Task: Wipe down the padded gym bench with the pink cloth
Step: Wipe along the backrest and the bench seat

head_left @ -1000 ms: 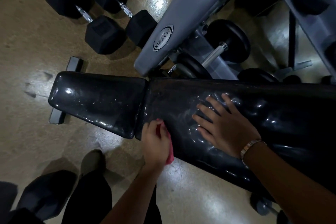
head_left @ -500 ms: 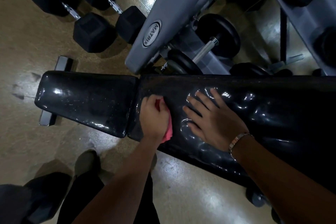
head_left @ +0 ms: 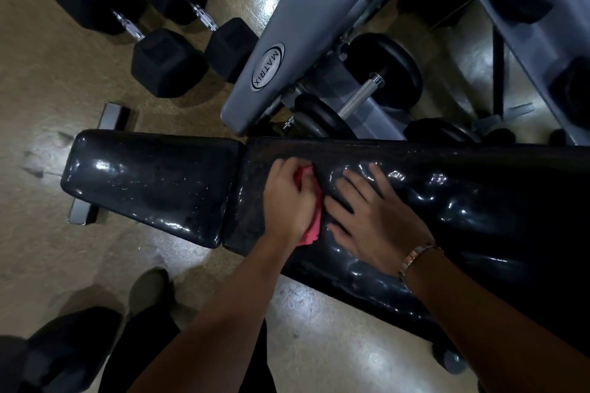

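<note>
Both hands were down on the black padded bench (head_left: 150, 182): the left hand (head_left: 289, 198) gripped the pink cloth (head_left: 311, 226) against the padding just past the seat gap, while the right hand (head_left: 376, 220) lay flat beside it, fingers spread wide.

Left hand (head_left: 289, 198) knuckles up, fingers curled over pink cloth (head_left: 311, 228), forearm reaching in from lower centre. Right hand (head_left: 378, 217) just beside it, palm down, fingers straight and spread, flat on bench (head_left: 153, 182).
</note>
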A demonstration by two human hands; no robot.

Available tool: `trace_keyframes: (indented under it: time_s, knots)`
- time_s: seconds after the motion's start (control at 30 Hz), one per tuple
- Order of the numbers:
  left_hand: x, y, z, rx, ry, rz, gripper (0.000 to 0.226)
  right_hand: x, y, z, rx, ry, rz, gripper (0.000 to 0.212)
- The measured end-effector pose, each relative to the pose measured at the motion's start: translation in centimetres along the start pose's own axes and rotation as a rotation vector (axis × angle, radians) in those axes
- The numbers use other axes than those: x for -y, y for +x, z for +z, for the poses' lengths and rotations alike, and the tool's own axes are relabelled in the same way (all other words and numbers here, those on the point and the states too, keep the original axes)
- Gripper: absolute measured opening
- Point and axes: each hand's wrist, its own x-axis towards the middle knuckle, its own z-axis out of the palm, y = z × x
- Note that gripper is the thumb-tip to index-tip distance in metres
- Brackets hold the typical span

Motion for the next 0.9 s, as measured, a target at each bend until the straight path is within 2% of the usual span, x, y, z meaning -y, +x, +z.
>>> trace_keyframes:
  time_s: [0.07, 0.13, 0.23, 0.33, 0.5, 0.57, 0.63, 0.7, 0.83, 0.9]
  knots:
    - [-0.4, -0.2, 0.1, 0.065, -0.041, 0.125, 0.014, 0.0, 0.0, 0.1, 0.0, 0.004, -0.001, 0.044]
    - [0.9, -0.4, -0.3, 0.068, -0.028, 0.178, 0.015, 0.1, 0.0, 0.2, -0.002, -0.006, -0.003, 0.044]
    - [2.5, 0.1, -0.9, 0.0, 0.045, 0.095, 0.016, 0.0, 0.1, 0.5, 0.007, -0.011, -0.001, 0.044]
    - [0.7, 1.6, -0.1, -0.019, 0.078, 0.01, 0.016, 0.1, 0.2, 0.3, 0.003, -0.004, -0.001, 0.044]
    - [0.1, 0.6, 0.1, 0.084, -0.014, 0.178, 0.018, 0.2, 0.2, 0.2, -0.021, -0.004, 0.002, 0.041]
    - [1.8, 0.2, -0.6, 0.028, 0.061, 0.122, 0.018, 0.3, 0.2, 0.3, -0.015, -0.006, 0.009, 0.042]
    - [2.5, 1.3, -0.8, -0.03, 0.137, -0.016, 0.017, 0.2, 0.3, 0.4, -0.006, -0.012, 0.01, 0.043]
    - [1.6, 3.0, -0.4, -0.032, 0.183, -0.106, 0.016, 0.2, 0.3, 0.2, -0.01, -0.006, 0.007, 0.043]
    - [-0.9, 3.5, 0.4, 0.07, 0.063, 0.093, 0.017, 0.2, 0.2, 0.0, -0.014, 0.001, 0.007, 0.044]
    - [-0.3, 2.6, 0.4, 0.084, 0.023, 0.121, 0.015, 0.2, 0.2, 0.2, -0.014, 0.005, 0.012, 0.044]
